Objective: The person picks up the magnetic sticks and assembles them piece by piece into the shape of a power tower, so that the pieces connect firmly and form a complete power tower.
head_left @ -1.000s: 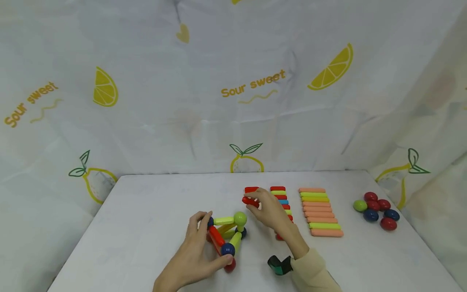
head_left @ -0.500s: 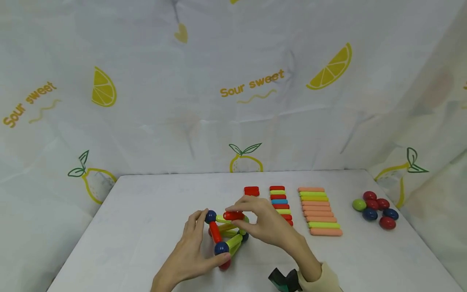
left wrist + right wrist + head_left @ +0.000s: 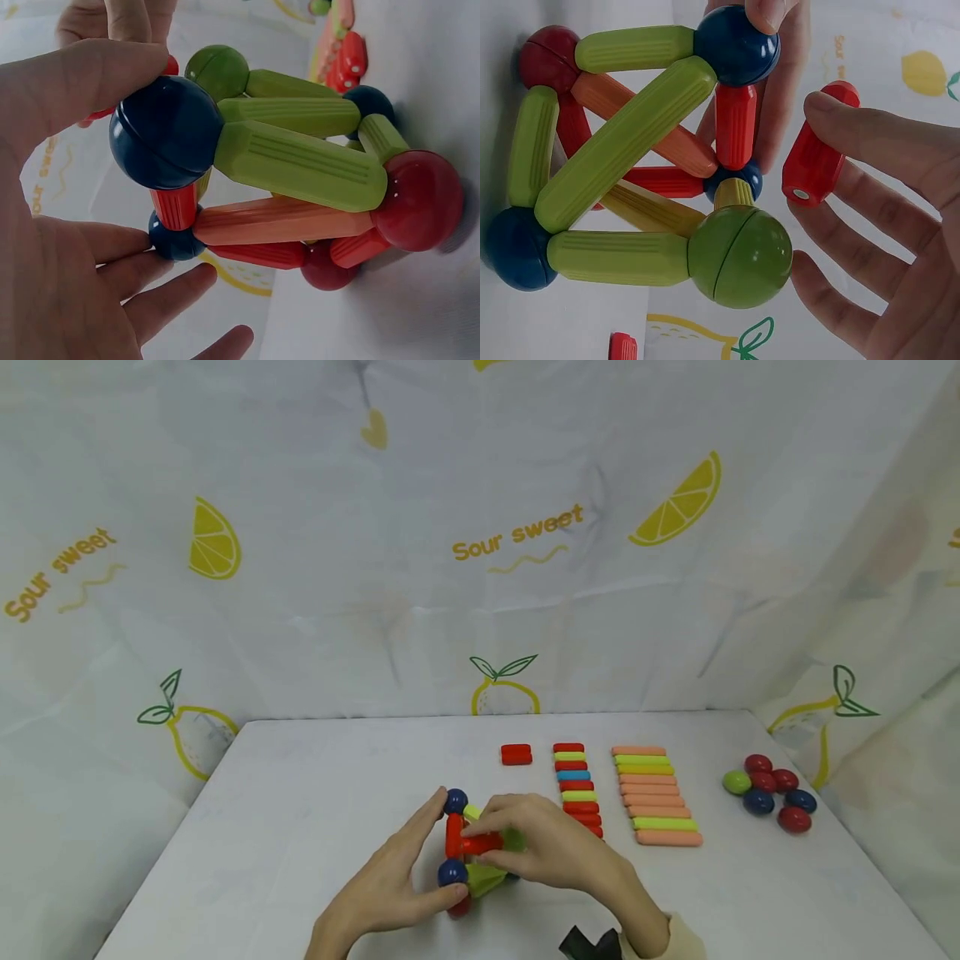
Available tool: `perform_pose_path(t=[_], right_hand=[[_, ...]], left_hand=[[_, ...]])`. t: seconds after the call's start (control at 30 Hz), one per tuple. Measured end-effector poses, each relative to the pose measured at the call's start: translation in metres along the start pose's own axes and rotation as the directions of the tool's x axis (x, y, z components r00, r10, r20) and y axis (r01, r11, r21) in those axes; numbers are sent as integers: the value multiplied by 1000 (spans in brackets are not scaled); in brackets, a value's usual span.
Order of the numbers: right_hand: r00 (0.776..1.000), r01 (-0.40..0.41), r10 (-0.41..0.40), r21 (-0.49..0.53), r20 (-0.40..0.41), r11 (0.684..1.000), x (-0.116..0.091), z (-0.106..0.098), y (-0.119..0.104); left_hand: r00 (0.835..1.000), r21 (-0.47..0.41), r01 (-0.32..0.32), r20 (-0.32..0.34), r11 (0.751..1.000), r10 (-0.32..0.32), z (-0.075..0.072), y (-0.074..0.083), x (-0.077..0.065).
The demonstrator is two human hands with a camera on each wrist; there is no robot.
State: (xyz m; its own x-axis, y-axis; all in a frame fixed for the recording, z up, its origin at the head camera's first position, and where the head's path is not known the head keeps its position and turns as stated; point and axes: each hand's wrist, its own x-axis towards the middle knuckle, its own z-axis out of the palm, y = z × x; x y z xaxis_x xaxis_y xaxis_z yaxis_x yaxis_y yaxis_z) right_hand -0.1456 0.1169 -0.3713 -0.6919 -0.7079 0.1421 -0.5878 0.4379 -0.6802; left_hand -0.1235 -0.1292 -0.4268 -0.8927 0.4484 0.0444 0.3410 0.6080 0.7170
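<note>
A frame of magnetic rods and balls (image 3: pixel 300 165) stands on the white table in front of me, with green, orange, yellow and red rods between blue, red and green balls. My left hand (image 3: pixel 378 885) grips it from the left, thumb on the near blue ball (image 3: pixel 453 872) and fingertips at the far blue ball (image 3: pixel 455 802). Over the frame's top my right hand (image 3: pixel 558 843) pinches a short red magnetic rod (image 3: pixel 817 150) between thumb and fingers. A pale metal disc shows in the rod's end. The green ball (image 3: pixel 739 259) at a top corner is partly hidden by the right hand in the head view.
Two short red rods (image 3: pixel 516 754) lie behind the frame. To the right are a column of short coloured rods (image 3: pixel 574 775) and a column of longer orange, green and yellow rods (image 3: pixel 651 790). Several loose balls (image 3: pixel 762 781) lie at the far right. A printed cloth hangs behind.
My right hand has brought the red rod from the back of the table leftward and nearer, over the frame. The left hand keeps its grip, and the frame has turned slightly.
</note>
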Motion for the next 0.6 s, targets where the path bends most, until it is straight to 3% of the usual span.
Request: perform_pose_path(t=[0.4, 0.6], right_hand=[[998, -54, 56, -109, 15, 993, -3, 2, 0], [1000, -28, 29, -215, 3, 976, -1, 7, -1]], left_hand=[[1000, -4, -11, 28, 1000, 11, 0, -3, 3], [999, -2, -5, 35, 1000, 5, -1, -4, 3]])
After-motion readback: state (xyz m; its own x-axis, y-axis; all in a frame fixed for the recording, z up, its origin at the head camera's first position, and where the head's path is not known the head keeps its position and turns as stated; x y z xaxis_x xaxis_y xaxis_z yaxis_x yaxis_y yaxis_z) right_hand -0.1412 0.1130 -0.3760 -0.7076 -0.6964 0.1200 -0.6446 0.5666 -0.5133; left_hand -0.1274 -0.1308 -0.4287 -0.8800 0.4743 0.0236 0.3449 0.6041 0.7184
